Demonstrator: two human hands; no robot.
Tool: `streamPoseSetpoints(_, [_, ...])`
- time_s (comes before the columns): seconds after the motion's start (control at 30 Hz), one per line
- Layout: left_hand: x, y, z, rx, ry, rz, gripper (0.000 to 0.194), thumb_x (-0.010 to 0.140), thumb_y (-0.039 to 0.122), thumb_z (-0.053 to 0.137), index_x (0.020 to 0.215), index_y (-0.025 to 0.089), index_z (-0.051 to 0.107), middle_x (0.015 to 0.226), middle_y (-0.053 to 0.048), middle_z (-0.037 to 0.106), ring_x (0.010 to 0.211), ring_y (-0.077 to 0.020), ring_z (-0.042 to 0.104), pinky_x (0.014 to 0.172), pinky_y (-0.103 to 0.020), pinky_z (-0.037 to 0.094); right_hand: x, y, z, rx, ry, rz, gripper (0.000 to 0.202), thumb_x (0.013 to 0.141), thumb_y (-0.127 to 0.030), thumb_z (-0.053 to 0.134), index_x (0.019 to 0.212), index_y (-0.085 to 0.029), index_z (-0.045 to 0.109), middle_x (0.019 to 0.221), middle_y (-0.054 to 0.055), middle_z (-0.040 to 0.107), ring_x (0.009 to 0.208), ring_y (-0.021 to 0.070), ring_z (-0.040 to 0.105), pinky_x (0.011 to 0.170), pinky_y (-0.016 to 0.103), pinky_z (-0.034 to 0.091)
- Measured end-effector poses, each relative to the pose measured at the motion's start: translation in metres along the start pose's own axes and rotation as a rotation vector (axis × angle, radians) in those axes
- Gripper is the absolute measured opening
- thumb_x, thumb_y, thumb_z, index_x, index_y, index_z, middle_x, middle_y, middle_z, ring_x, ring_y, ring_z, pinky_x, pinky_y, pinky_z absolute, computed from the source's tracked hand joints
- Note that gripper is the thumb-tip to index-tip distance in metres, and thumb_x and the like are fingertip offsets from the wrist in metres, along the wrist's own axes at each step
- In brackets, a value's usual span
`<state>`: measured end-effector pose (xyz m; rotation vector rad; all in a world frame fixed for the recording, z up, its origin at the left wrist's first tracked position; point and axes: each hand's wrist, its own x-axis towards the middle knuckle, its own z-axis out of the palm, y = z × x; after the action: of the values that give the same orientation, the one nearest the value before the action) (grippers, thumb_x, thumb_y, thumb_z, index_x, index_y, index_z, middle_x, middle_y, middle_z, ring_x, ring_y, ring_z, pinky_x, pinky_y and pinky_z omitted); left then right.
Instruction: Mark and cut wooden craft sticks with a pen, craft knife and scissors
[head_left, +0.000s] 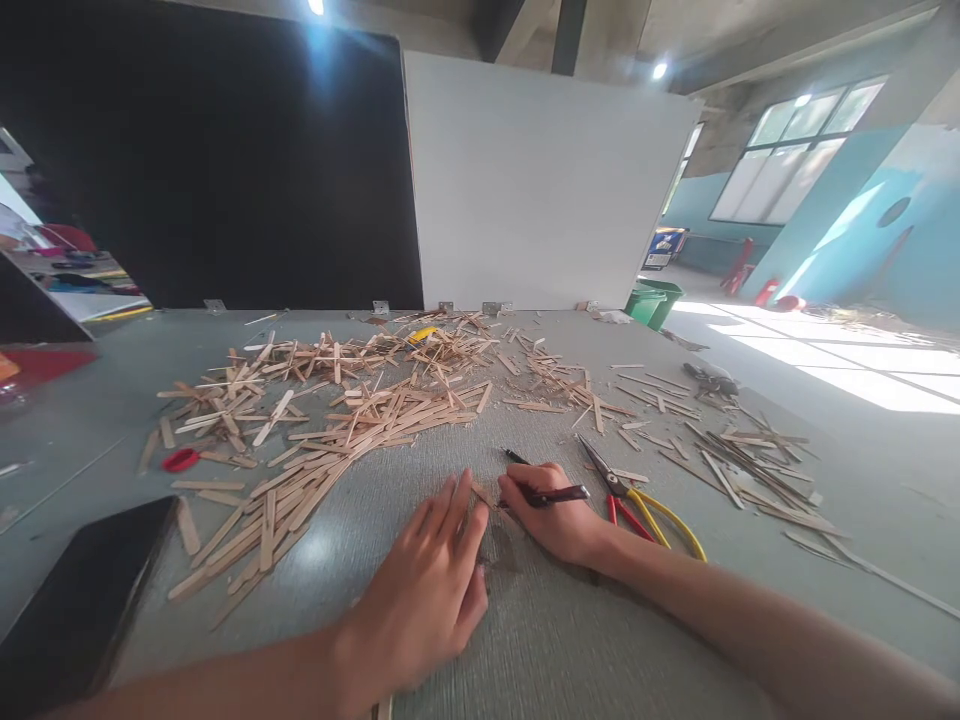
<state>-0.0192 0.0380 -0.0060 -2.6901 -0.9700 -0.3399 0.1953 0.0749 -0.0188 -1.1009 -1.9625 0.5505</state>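
My right hand is closed around a dark pen, its tip end low by a small wooden stick piece. My left hand lies palm down with fingers stretched out, the fingertips at that same piece on the table. A slim black piece shows just beyond my right knuckles; whether it is a pen cap I cannot tell. To the right of my right hand lie scissors-like snips with red and yellow handles, blades apart.
Flat wooden sticks lie heaped across the grey table. More strips are scattered at right. A black phone-like slab, a red ring-shaped item and a yellow tool lie about. Black and white panels stand behind.
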Motion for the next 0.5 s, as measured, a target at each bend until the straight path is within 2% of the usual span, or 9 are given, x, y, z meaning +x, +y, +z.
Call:
streamPoseSetpoints(0.17, [-0.0006, 0.0001, -0.0001, -0.014, 0.019, 0.011, 0.050, 0.088, 0.016, 0.049, 0.138, 0.007, 0.045, 0.152, -0.032, 0.048, 0.138, -0.0434, 0.053, 0.102, -0.055, 0.058, -0.0012, -0.0016, 0.0014, -0.001, -0.014, -0.029, 0.039, 0.103, -0.028, 0.044, 0.067, -0.024, 0.028, 0.057, -0.007, 0.029, 0.054, 0.0124, 0.023, 0.051, 0.029, 0.022])
streamPoseSetpoints(0.3, [0.0017, 0.0002, -0.0004, -0.012, 0.024, 0.022, 0.049, 0.088, 0.014, 0.048, 0.136, 0.004, 0.047, 0.151, -0.034, 0.048, 0.137, -0.0445, 0.053, 0.101, -0.056, 0.058, -0.0022, -0.0017, 0.0013, -0.003, -0.009, -0.030, 0.039, 0.104, -0.027, 0.043, 0.068, -0.024, 0.028, 0.058, -0.007, 0.030, 0.054, 0.0123, 0.024, 0.052, 0.029, 0.022])
streamPoseSetpoints(0.5, [0.0028, 0.0001, -0.0022, -0.036, -0.013, 0.038, 0.046, 0.088, 0.014, 0.049, 0.132, 0.004, 0.052, 0.149, -0.032, 0.051, 0.137, -0.0455, 0.053, 0.102, -0.058, 0.057, -0.0002, 0.0016, 0.0024, 0.006, -0.063, -0.039, 0.040, 0.103, -0.026, 0.046, 0.069, -0.024, 0.027, 0.059, -0.008, 0.026, 0.057, 0.0132, 0.020, 0.052, 0.029, 0.021])
